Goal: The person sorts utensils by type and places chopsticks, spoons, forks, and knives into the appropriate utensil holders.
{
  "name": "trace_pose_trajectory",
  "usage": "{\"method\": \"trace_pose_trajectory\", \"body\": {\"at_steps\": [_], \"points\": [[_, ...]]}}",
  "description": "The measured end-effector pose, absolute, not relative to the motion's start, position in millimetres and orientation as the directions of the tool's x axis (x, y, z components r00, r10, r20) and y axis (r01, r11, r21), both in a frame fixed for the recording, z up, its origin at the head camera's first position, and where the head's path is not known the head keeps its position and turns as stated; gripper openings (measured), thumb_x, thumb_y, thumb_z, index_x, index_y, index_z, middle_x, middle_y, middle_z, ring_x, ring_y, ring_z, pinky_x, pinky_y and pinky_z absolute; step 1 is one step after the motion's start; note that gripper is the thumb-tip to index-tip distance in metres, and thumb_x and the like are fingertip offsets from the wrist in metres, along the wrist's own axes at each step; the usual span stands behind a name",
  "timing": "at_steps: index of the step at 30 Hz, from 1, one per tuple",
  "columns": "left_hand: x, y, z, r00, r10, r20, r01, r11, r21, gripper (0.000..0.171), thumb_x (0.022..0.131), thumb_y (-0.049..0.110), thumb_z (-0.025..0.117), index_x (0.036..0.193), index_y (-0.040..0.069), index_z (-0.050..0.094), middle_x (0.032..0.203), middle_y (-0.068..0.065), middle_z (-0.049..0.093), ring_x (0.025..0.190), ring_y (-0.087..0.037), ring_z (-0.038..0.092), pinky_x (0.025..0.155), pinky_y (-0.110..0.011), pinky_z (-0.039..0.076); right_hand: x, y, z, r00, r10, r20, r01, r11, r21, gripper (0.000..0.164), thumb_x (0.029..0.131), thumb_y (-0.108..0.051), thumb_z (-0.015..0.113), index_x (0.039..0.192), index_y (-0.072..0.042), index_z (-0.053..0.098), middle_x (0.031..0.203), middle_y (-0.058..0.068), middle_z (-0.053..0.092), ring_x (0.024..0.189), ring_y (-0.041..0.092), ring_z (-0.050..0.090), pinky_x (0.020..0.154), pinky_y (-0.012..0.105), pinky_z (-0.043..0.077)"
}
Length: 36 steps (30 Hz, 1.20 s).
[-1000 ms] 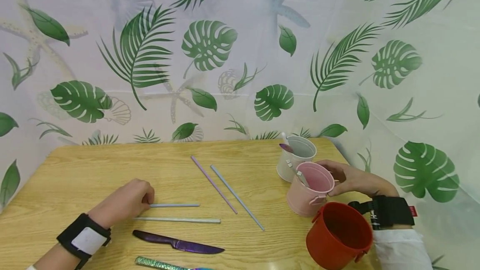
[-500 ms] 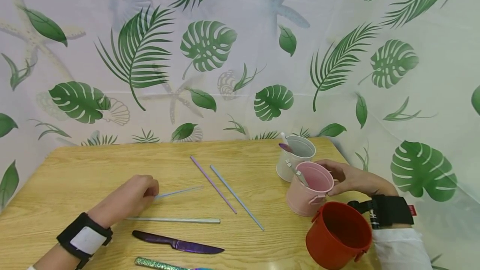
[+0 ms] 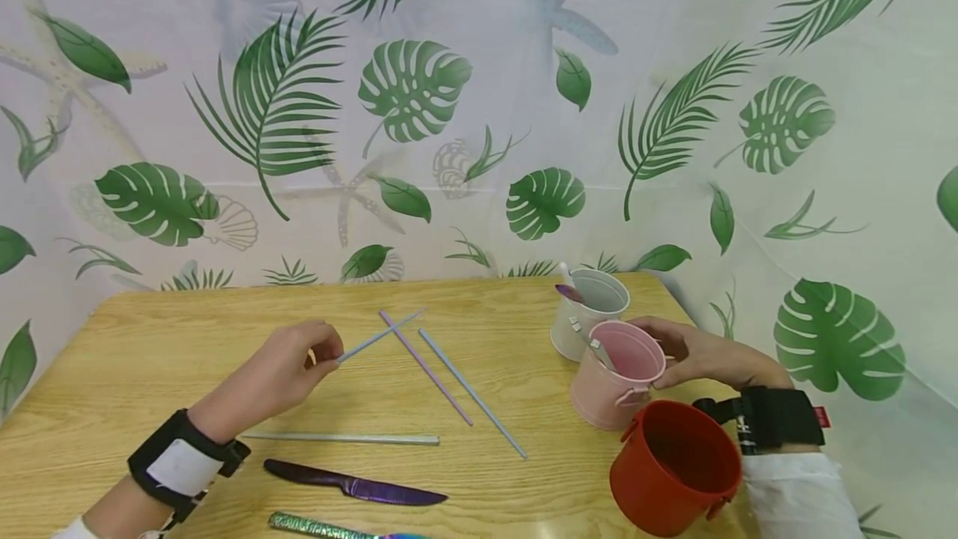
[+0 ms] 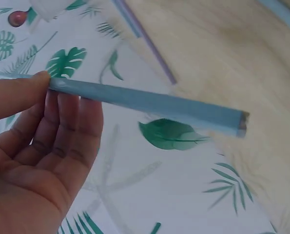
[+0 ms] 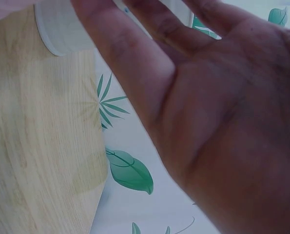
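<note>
In the head view my left hand pinches a thin, straw-like blue stick between thumb and fingers. The left wrist view shows the thumb on top of the blue stick, with the fingertips beneath; its blunt end points away from the palm. My right hand holds the right side of a small pink bucket, thumb toward the front and fingers behind. Pale handles stand inside that bucket. Seen from the right wrist, the right hand stretches toward the pink bucket, whose edge shows at top left.
A white bucket with utensils stands behind; a red bucket stands in front. On the wooden table lie a purple stick, another blue stick, a silvery stick, a purple knife and a glittery green handle.
My left hand has lifted the blue stick from beside the silvery stick, moving up and to the right as the stick's far end swings upward. The right hand and the buckets stay put.
</note>
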<state>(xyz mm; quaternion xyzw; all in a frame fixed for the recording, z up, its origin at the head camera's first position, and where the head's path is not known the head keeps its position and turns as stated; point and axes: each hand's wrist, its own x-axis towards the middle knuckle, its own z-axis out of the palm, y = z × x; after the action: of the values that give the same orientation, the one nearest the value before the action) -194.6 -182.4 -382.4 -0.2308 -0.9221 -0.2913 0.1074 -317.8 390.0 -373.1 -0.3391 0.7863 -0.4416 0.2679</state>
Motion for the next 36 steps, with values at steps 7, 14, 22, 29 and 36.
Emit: {"method": "trace_pose_trajectory", "body": {"at_steps": [7, 14, 22, 29, 36], "points": [[-196, -163, -366, -0.828, 0.357, 0.433, 0.551, 0.663, 0.507, 0.017, 0.091, -0.007, 0.074, 0.096, 0.008, 0.067, 0.089, 0.002, 0.066, 0.079, -0.01, 0.065, 0.068, -0.025, 0.059, -320, 391, -375, -0.615, -0.779, -0.12, -0.3, 0.372, -0.879, 0.079, 0.088, -0.01, 0.076, 0.156, -0.006, 0.035, 0.152, 0.022, 0.046, 0.133, 0.018, 0.053, 0.105, 0.033, 0.051], [-201, -142, -352, -0.761, 0.348, 0.547, 0.634, 0.575, 0.517, 0.019, 0.089, -0.008, 0.075, 0.098, 0.008, 0.068, 0.093, -0.001, 0.069, 0.083, -0.012, 0.068, 0.071, -0.027, 0.061, -320, 391, -373, -0.629, -0.768, -0.123, -0.304, 0.388, -0.87, 0.077, 0.088, -0.01, 0.077, 0.154, -0.007, 0.038, 0.151, 0.021, 0.047, 0.132, 0.014, 0.054, 0.104, 0.032, 0.051], [-204, -116, -336, -0.692, 0.349, 0.632, 0.719, 0.415, 0.558, 0.018, 0.09, -0.008, 0.074, 0.098, 0.007, 0.07, 0.094, -0.006, 0.069, 0.087, -0.014, 0.068, 0.074, -0.029, 0.062, -320, 392, -374, -0.613, -0.781, -0.123, -0.293, 0.369, -0.882, 0.079, 0.088, -0.009, 0.076, 0.156, -0.004, 0.035, 0.153, 0.023, 0.045, 0.133, 0.016, 0.053, 0.105, 0.033, 0.05], [-211, -96, -326, -0.681, 0.314, 0.662, 0.733, 0.301, 0.611, 0.017, 0.091, -0.008, 0.072, 0.098, 0.007, 0.07, 0.096, -0.009, 0.069, 0.088, -0.016, 0.068, 0.076, -0.03, 0.062, -320, 392, -375, -0.608, -0.786, -0.111, -0.306, 0.362, -0.88, 0.078, 0.088, -0.009, 0.075, 0.155, -0.005, 0.035, 0.152, 0.023, 0.046, 0.133, 0.018, 0.053, 0.105, 0.032, 0.05], [-218, -73, -320, -0.689, 0.251, 0.68, 0.724, 0.192, 0.663, 0.014, 0.093, -0.006, 0.071, 0.097, 0.007, 0.068, 0.095, -0.007, 0.067, 0.09, -0.018, 0.068, 0.082, -0.033, 0.062, -320, 392, -374, -0.607, -0.786, -0.116, -0.306, 0.366, -0.879, 0.078, 0.088, -0.009, 0.075, 0.155, -0.004, 0.035, 0.151, 0.023, 0.045, 0.133, 0.02, 0.053, 0.105, 0.033, 0.051]]}}
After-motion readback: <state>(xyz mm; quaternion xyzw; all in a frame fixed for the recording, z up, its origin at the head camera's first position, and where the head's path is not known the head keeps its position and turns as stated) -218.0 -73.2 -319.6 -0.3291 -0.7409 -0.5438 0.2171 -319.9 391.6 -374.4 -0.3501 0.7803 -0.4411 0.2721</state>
